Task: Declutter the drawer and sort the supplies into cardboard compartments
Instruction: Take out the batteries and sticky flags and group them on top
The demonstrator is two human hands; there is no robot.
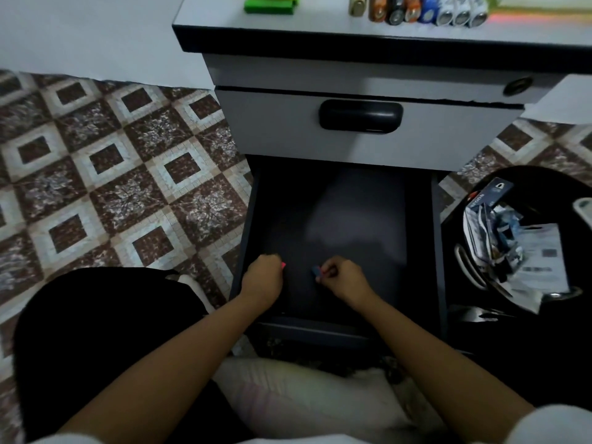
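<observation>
Drawer (339, 219) nearly cleared. Left grip (264, 277) closes on a pink item (283, 265); right grip (344, 278) pinches a blue item (316, 271), both at the drawer front. Batteries (426, 9) lie in a row on the table (320, 30). No cardboard compartments visible: sorting judged outstanding.

Patterned floor tiles (105, 174) – brown squares framed in white, laid diagonally. Plain white wall (89, 33) above them. Closed grey upper drawer front (272, 129) with a recessed black handle (360, 116); a round lock (517, 86) sat on the strip above it, towards the right. Black bin (528, 177) stood just right of the cabinet – it held a blue carton (483, 195), crumpled wrappers and a printed paper sheet (541, 254). White cushion (314, 398) lay at the bottom.
</observation>
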